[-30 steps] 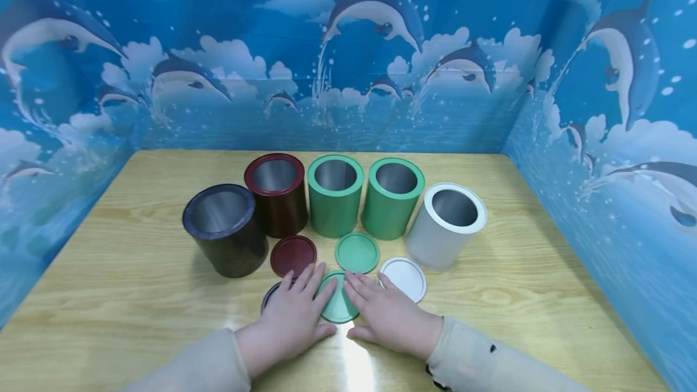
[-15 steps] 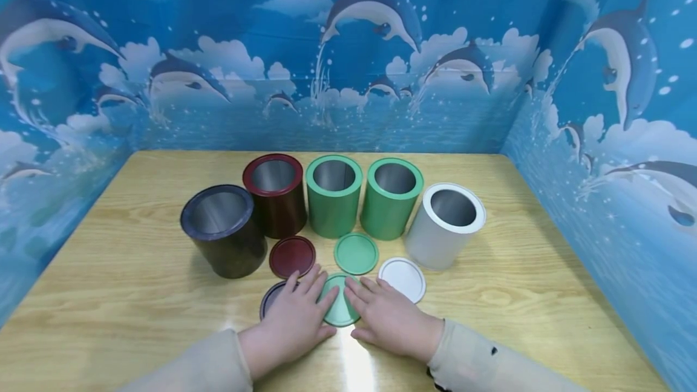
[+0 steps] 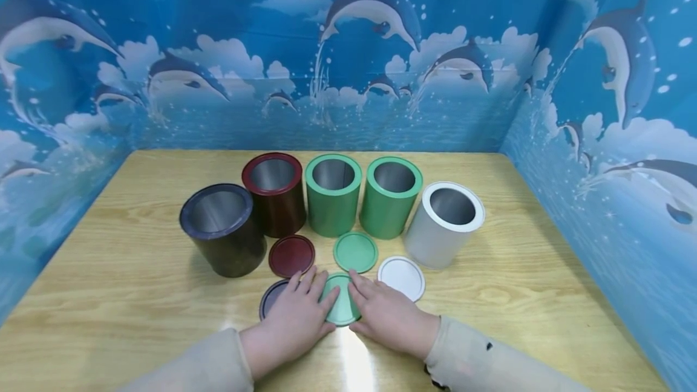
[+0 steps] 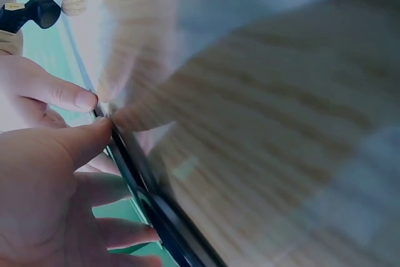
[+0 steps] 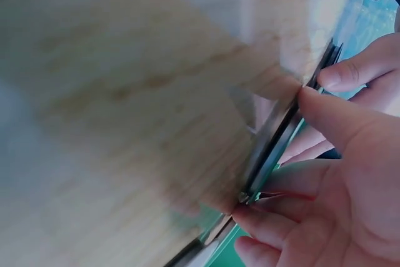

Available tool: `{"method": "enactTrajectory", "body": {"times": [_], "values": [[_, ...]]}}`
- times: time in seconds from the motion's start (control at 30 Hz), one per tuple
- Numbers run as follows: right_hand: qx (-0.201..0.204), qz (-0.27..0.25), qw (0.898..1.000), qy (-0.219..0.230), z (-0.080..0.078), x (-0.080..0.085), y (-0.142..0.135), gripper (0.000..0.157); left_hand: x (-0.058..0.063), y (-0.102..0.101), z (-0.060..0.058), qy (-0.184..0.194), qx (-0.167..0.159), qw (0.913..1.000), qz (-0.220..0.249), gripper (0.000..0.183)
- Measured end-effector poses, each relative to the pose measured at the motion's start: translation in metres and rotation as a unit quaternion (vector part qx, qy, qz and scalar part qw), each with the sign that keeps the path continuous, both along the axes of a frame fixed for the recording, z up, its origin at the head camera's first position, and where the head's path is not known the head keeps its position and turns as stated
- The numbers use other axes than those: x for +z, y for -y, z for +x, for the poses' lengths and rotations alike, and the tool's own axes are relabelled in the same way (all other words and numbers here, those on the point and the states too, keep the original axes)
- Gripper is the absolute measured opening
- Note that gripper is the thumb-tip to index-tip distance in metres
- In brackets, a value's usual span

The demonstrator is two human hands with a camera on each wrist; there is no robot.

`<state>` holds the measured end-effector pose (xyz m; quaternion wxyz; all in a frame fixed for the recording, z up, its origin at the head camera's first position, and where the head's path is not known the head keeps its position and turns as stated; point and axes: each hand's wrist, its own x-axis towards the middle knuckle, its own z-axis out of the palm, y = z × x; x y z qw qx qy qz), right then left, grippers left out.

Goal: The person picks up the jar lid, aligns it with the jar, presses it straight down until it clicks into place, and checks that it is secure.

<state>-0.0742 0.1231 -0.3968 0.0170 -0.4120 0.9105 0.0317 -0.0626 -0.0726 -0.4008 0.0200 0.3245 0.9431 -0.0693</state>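
Both thumbs have drawn in a bit toward the near edge of the front green lid [image 3: 342, 304] vs. half a sec ago; cans look unmoved. L hand [image 3: 298, 322] and R hand [image 3: 394, 321] flank that lid, palms down, fingers mostly straight & not curled round anything, fingertips on its rim from either side per wrist views; no clamp, just contact. Lid lies flat on the tabletop [image 3: 136, 307], btwn the hands, w/ the rear green lid [image 3: 356, 253] just beyond. Step in hand is prob squaring up or steadying this lid; next move prob calls for light, even pressure from both sides, or a fingertip under the thin rim if it's to come up. Dark lid [image 3: 269, 301] is partly hidden under L hand, can't tell if touched; dark red lid [image 3: 291, 256] sits past L fingertips, white lid [image 3: 401, 278] just past R fingers. Behind, in an arc, lidless & upright: black can [image 3: 234, 253], dark red can [image 3: 282, 210], left green can [image 3: 333, 213], right green can [image 3: 388, 213], white can [image 3: 435, 244]. Surface is pale wood-grain, glossy, w/ a bright light streak [image 3: 356, 362] nr the person. Blue dolphin-print curtain [image 3: 229, 107] encloses back & sides.
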Motion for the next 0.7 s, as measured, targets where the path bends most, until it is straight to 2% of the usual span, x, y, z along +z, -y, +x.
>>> {"method": "enactTrajectory", "body": {"times": [0.27,0.7], "values": [[-0.007,-0.011,1.0,0.024,-0.0014,0.0006,-0.0003,0.064,0.0018,0.001,0.0009,0.011,-0.025,0.9996,0.008,0.053],[-0.013,-0.028,0.997,0.064,-0.004,0.0017,-0.0018,0.061,0.0022,0.0039,0.0003,0.062,-0.032,0.9948,0.074,0.045]]}}
